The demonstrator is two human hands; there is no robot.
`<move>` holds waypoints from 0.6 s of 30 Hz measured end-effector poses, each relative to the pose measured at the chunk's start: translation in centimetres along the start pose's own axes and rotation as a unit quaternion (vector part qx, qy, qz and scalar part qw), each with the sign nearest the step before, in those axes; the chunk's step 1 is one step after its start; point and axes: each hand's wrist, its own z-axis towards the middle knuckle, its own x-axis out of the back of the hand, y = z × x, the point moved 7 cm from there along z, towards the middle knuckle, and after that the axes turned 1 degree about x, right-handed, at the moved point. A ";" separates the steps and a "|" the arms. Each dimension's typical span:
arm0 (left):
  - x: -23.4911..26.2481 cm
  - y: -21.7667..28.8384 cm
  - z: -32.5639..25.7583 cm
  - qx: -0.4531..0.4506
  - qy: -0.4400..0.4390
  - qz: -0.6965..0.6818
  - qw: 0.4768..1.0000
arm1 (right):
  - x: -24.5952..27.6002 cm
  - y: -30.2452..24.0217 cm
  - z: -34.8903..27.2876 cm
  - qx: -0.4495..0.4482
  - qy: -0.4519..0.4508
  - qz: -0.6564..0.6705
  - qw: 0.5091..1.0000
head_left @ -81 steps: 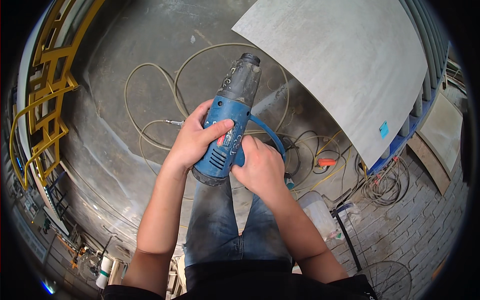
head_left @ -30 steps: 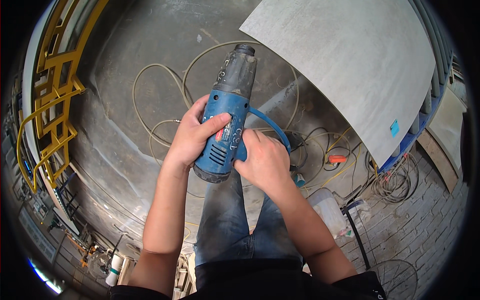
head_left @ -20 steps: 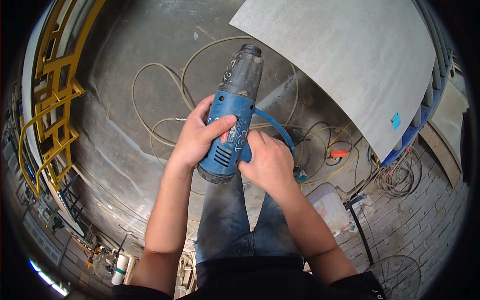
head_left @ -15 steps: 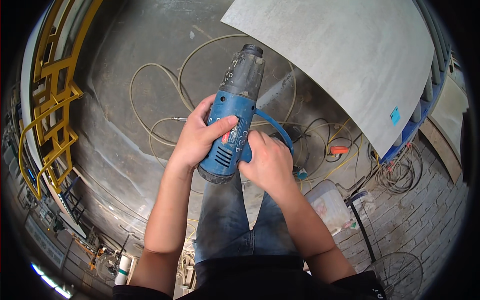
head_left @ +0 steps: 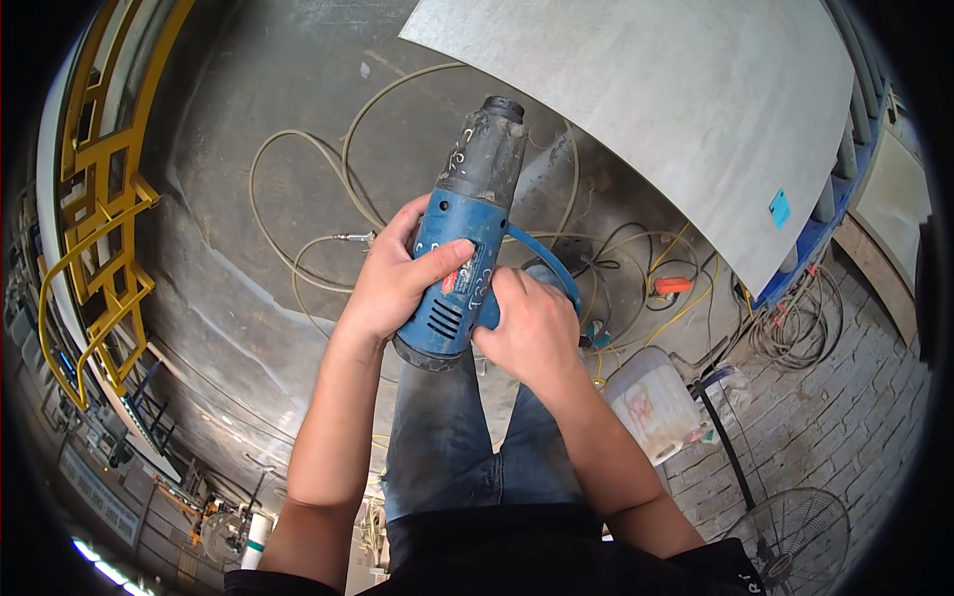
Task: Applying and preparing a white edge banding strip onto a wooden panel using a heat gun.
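Observation:
I hold a blue power drill (head_left: 459, 260) with a dusty grey front end pointing away from me, over my legs in blue jeans. My left hand (head_left: 393, 283) wraps around the left side of its blue body, thumb across the top. My right hand (head_left: 532, 328) grips the rear right side by the blue loop handle, fingers curled closed. The drill's nose hangs above a concrete floor crossed by pale cables (head_left: 298, 214).
A large grey board (head_left: 656, 109) leans at the upper right. Yellow metal railing (head_left: 94, 233) runs along the left. Tangled wires and an orange plug (head_left: 673, 286), a white plastic canister (head_left: 651, 402) and a floor fan (head_left: 790, 536) lie to my right on brick paving.
The drill and both hands have stayed together with only slight shifts; the view has tilted a little, so the grey board sits a bit differently in the picture.

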 end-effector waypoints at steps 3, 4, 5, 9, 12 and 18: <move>-0.2 -0.4 0.0 0.000 -0.004 0.005 1.000 | 0.0 0.3 -0.4 0.002 0.008 0.006 1.000; -0.2 -0.6 0.0 0.001 -0.004 0.006 1.000 | 0.0 0.4 -0.5 0.004 0.013 0.008 1.000; -0.4 -0.6 0.0 0.001 -0.005 0.007 1.000 | 0.1 0.5 -0.6 0.003 0.013 0.009 1.000; -1.1 -0.6 -0.1 -0.001 -0.012 0.009 1.000 | 0.4 0.8 -0.9 -0.004 0.015 0.005 1.000; -1.5 -0.8 -0.2 0.005 -0.016 0.010 1.000 | 0.5 0.9 -1.3 -0.004 0.019 0.002 1.000; -2.3 -0.9 -0.3 0.001 -0.025 0.013 1.000 | 0.9 1.4 -2.0 -0.011 0.027 -0.003 1.000</move>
